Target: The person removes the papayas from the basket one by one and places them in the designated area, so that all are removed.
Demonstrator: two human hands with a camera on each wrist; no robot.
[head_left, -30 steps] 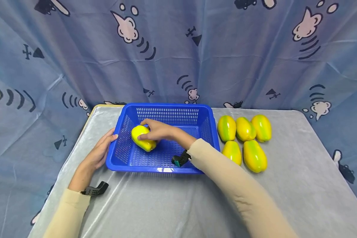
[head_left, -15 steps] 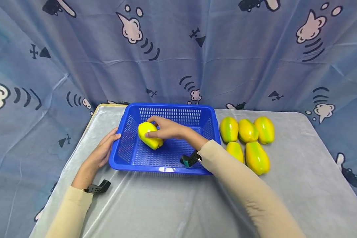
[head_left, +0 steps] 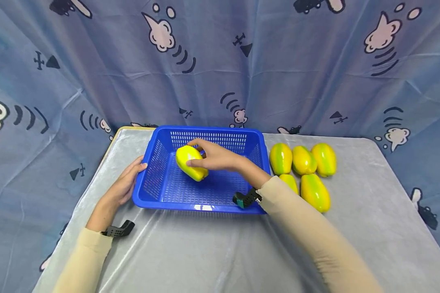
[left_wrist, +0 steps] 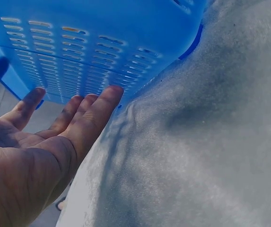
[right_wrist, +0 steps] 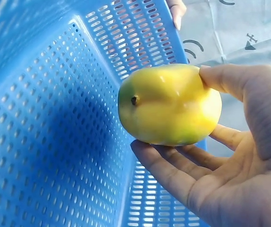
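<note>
My right hand holds a yellow papaya with green tinges, thumb on one side and fingers on the other. In the right wrist view the papaya shows its dark stem spot, and a shadow falls on the basket floor below it. It hangs inside the blue perforated basket. At the basket's left end my left hand has its thumb over the rim, while its fingers lie against the outer wall in the left wrist view.
Several yellow-green papayas lie in two rows on the grey cloth-covered table, right of the basket. My right forearm partly covers one. A blue patterned curtain hangs behind the table.
My right hand has moved the papaya rightward and a little toward the back inside the basket. My left hand keeps its place at the rim, and the papayas on the table stay put.
</note>
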